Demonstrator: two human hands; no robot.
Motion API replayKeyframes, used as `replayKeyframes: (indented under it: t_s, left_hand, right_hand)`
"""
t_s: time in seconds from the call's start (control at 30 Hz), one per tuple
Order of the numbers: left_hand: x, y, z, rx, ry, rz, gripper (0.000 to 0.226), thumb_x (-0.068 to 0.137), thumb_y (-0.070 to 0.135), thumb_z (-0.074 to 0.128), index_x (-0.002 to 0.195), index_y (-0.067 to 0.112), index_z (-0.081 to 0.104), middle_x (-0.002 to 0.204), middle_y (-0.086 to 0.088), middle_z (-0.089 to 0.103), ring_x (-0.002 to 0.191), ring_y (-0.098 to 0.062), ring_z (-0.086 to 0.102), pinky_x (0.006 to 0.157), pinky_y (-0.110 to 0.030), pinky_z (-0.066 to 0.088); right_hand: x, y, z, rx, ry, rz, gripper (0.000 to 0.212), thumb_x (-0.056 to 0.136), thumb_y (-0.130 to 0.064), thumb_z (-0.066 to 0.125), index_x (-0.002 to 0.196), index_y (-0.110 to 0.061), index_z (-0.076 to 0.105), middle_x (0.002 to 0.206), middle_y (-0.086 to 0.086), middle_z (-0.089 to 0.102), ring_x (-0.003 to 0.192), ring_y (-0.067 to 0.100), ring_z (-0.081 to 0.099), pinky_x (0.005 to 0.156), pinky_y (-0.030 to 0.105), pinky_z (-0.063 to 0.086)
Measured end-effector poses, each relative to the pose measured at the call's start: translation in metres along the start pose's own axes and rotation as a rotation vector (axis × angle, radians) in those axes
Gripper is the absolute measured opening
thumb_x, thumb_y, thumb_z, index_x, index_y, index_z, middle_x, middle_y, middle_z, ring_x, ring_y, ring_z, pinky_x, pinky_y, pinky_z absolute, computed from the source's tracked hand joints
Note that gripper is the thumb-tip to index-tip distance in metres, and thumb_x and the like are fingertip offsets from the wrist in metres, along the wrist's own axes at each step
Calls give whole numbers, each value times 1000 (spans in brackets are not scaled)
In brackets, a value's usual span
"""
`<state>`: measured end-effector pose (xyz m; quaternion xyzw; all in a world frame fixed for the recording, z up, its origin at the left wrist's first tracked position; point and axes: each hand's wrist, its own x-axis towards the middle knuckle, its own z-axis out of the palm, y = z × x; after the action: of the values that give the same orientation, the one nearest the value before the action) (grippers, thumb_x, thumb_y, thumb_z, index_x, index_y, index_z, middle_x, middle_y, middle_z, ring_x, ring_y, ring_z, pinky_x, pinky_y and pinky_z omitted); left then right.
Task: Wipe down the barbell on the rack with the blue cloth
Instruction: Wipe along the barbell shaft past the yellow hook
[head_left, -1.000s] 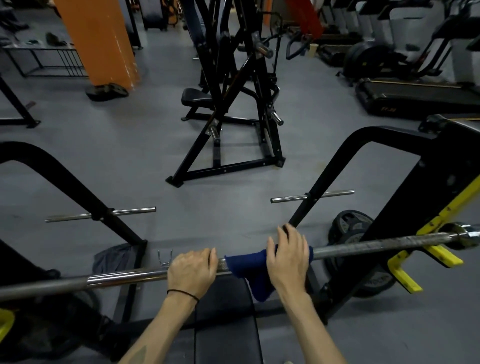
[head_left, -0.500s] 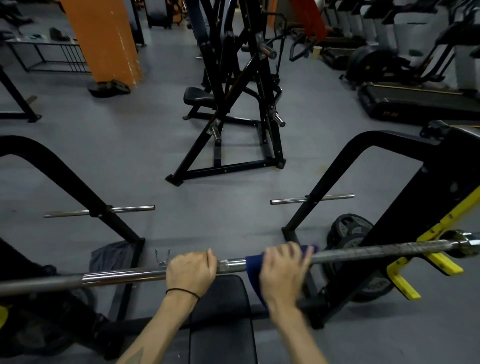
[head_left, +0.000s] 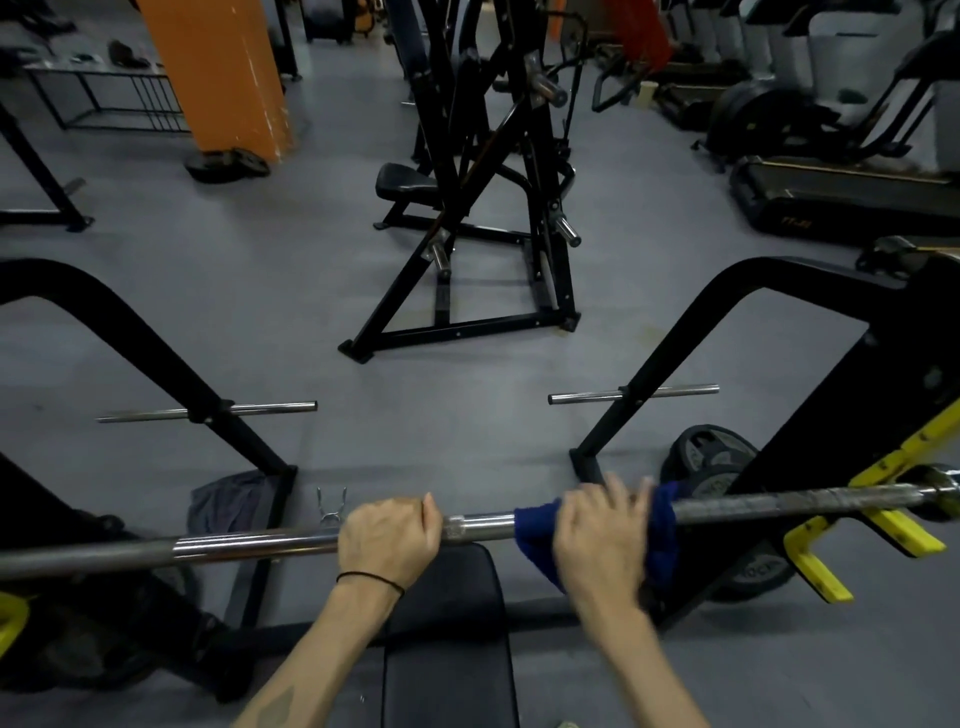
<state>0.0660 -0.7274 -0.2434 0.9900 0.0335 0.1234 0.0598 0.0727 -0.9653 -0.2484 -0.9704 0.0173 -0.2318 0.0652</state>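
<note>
The barbell (head_left: 779, 503), rigid, heavy and smooth steel, lies across the rack (head_left: 878, 374) from 9 to 3 o'clock, steadied by the clenched left hand (head_left: 390, 545) while the right hand (head_left: 602, 540) grips the soft, limp blue cloth (head_left: 662, 530) wrapped around it.

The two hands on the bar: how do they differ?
The left hand grips the bare barbell and looks sharp; the right hand presses the blue cloth around it and is blurred. The left wrist wears a black band; the right wrist is bare. Both rest on top, palms down.
</note>
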Motion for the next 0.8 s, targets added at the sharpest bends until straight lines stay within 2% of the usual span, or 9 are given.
replayKeyframes:
  t_s: [0.13, 0.23, 0.3, 0.4, 0.5, 0.57, 0.63, 0.7, 0.8]
  left_hand:
    - [0, -1, -3, 25, 36, 45, 52, 92, 33, 40, 48, 12, 60, 46, -9, 58, 36, -30, 55, 38, -29, 41]
    - [-1, -8, -4, 36, 31, 104, 53, 94, 34, 39, 50, 14, 60, 47, -6, 59, 36, -29, 55, 38, -28, 39]
    - [-1, -8, -6, 30, 10, 85, 55, 93, 36, 38, 48, 13, 59, 44, -5, 57, 34, -28, 53, 38, -27, 38]
    - [0, -2, -10, 17, -29, 43, 57, 91, 37, 37, 45, 11, 57, 41, -5, 53, 32, -30, 51, 38, -27, 38]
    - [1, 2, -12, 13, -42, 22, 56, 89, 33, 38, 41, 9, 55, 38, -7, 50, 30, -30, 49, 37, -26, 37]
    - [0, 3, -13, 26, -74, 31, 56, 89, 33, 38, 42, 9, 57, 38, -8, 51, 30, -31, 50, 38, -26, 38]
    - [0, -3, -9, 64, -118, 67, 57, 91, 33, 35, 47, 9, 62, 41, -10, 54, 32, -32, 53, 39, -27, 37]
    - [-1, -11, -4, 139, -146, 129, 57, 93, 31, 31, 56, 9, 68, 43, -12, 56, 34, -33, 54, 41, -28, 32]
    - [2, -7, -11, 118, -241, 163, 57, 91, 31, 29, 60, 8, 70, 46, -14, 57, 37, -35, 56, 42, -29, 33]
  right_hand:
    - [-34, -103, 7, 337, -73, -235, 30, 101, -22, 40, 98, -15, 69, 97, 2, 66, 99, 27, 61, 110, 45, 38]
    - [-24, -67, -2, 294, -70, -304, 26, 102, -34, 45, 102, -19, 66, 92, -2, 61, 86, 23, 55, 87, 39, 43]
    - [-14, -12, -5, 201, -45, -211, 28, 100, -39, 45, 95, -20, 65, 89, 0, 58, 84, 26, 55, 78, 41, 41]
    - [-2, 46, -11, 128, -9, -74, 33, 100, -37, 42, 91, -16, 66, 91, 4, 59, 88, 30, 57, 87, 46, 44]
    - [-7, -2, 0, 185, 78, 170, 29, 96, -27, 44, 81, -15, 65, 87, 8, 60, 90, 33, 56, 109, 52, 35]
    - [-21, -58, 2, 259, 35, 66, 26, 96, -25, 44, 85, -18, 65, 89, 4, 61, 90, 29, 56, 111, 51, 32]
    - [-33, -74, 2, 284, -34, -199, 26, 100, -30, 43, 100, -20, 67, 97, 0, 63, 94, 24, 57, 107, 44, 35]
    - [-22, -38, 0, 244, -40, -350, 29, 102, -37, 45, 109, -19, 67, 100, 1, 63, 95, 25, 56, 99, 40, 38]
    - [-2, 51, -10, 123, 0, -226, 34, 102, -38, 42, 101, -14, 67, 95, 5, 61, 90, 32, 57, 93, 44, 42]
